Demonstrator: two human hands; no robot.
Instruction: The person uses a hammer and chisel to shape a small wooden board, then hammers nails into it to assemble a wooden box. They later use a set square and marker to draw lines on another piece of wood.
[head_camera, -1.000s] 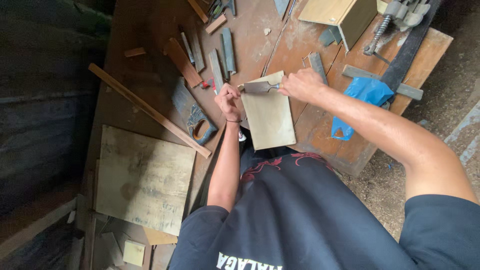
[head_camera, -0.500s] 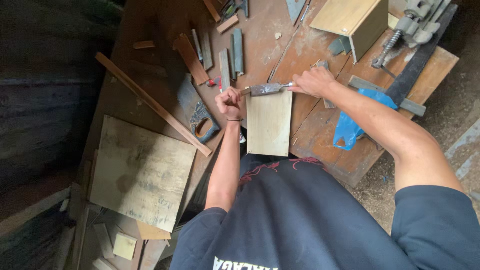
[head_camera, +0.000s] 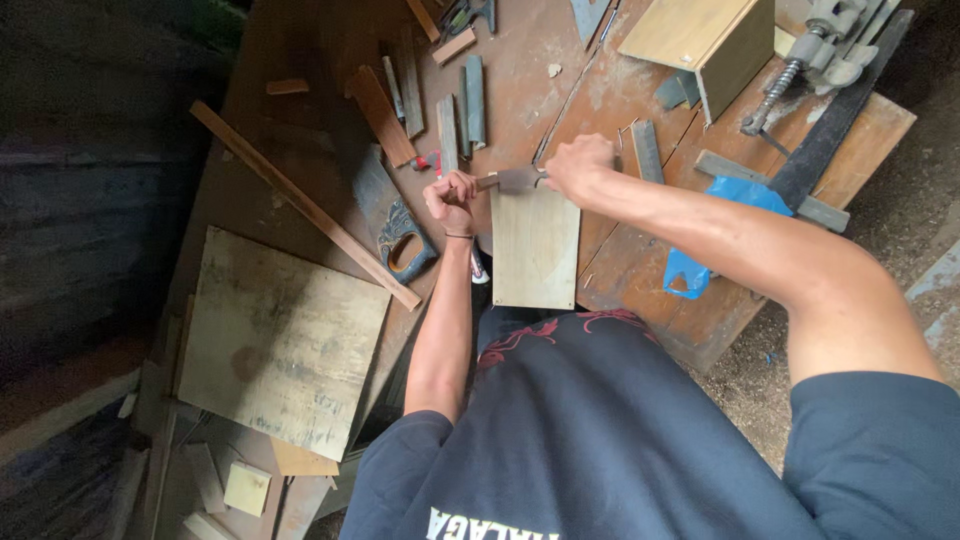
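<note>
A pale rectangular plywood panel (head_camera: 535, 250) lies on the worn wooden workbench (head_camera: 300, 120), its near end over the bench edge by my body. A flat grey metal hand tool (head_camera: 515, 180) sits across the panel's far edge. My left hand (head_camera: 450, 203) is closed in a fist on the tool's left end. The tool's right end is gripped by my right hand (head_camera: 578, 165), whose arm reaches in from the right.
A handsaw (head_camera: 395, 228) and a long wooden strip (head_camera: 300, 202) lie left of my hands. A large plywood sheet (head_camera: 280, 340) rests lower left. Metal files (head_camera: 462, 108), a wooden box (head_camera: 700, 40), a clamp (head_camera: 805, 55) and a blue plastic bag (head_camera: 722, 212) crowd the bench.
The panel has turned from a tilted position to lie square to my body. Both hands stay on the tool at its far edge, shifted slightly.
</note>
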